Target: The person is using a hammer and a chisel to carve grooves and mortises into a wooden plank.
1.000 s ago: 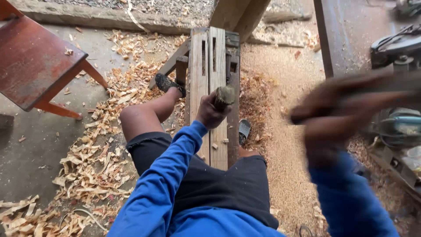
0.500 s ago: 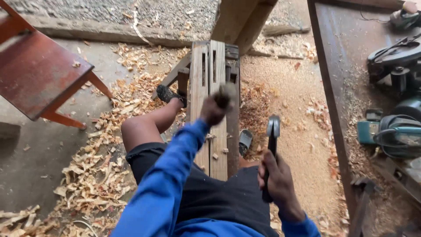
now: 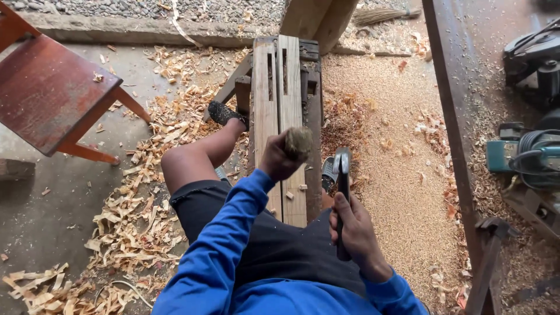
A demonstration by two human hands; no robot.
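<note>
I see my left hand [image 3: 279, 160] clamped on the upright chisel [image 3: 298, 143] over the plank [image 3: 279, 87], while my right hand [image 3: 353, 228], clamped on the hammer [image 3: 342, 175], sits nearer me, just right of the chisel's battered top.

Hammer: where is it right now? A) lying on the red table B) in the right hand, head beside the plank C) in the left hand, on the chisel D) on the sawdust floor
B: the right hand has its grip around the hammer handle, its head beside the plank.
</note>
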